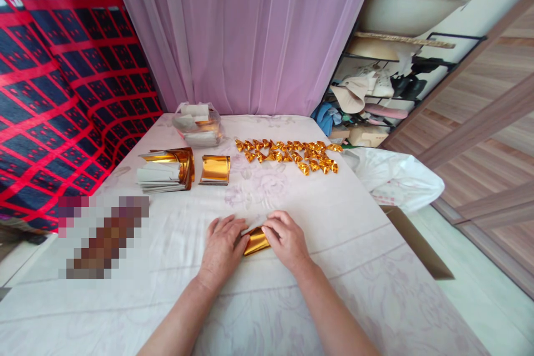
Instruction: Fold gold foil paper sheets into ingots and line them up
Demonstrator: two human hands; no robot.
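My left hand [221, 247] and my right hand [287, 239] lie side by side on the white cloth-covered table [334, 233], both gripping one gold foil paper sheet [255, 241] between them. The sheet is partly folded, with its white back showing near my fingertips. Further back lie several folded gold paper pieces [292, 153] in rows. A small stack of gold sheets [214, 169] and a larger stack of gold and white sheets [167, 171] sit at the left.
A clear plastic bag of papers [198, 122] sits at the far end before a pink curtain [250, 33]. A white plastic bag [396, 178] hangs off the right edge. A red patterned cloth [62, 94] covers the left; cluttered shelves [375, 89] stand right.
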